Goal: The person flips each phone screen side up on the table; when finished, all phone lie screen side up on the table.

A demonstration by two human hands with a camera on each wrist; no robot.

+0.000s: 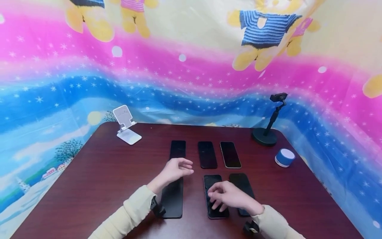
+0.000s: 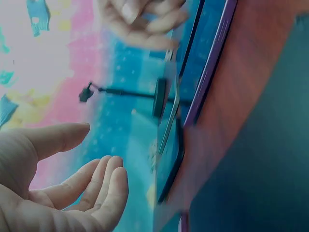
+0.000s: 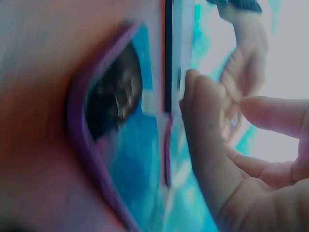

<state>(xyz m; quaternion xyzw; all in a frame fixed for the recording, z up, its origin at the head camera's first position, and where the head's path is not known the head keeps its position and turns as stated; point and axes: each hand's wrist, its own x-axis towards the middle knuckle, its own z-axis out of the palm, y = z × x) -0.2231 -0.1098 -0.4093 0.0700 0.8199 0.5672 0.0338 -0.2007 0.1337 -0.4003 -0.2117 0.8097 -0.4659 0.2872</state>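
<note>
My left hand (image 1: 174,171) hovers over the gap between a black phone (image 1: 177,148) and a long black slab (image 1: 173,205). Its fingers and thumb are apart with nothing between them, as the left wrist view also shows. Above a phone with a dark glossy screen (image 1: 211,181) is my right hand (image 1: 231,196), fingers bent loosely and holding nothing. In the right wrist view that hand appears apart from a purple-edged phone (image 3: 77,108). Another dark phone (image 1: 241,182) lies partly hidden beneath the right hand and wrist.
Two more phones, one black (image 1: 207,154) and one with a light edge (image 1: 230,154), lie farther back on the brown table (image 1: 104,179). A white folding stand (image 1: 128,127) is at back left. A black stand (image 1: 265,136) and a blue-and-white round object (image 1: 285,158) stand right.
</note>
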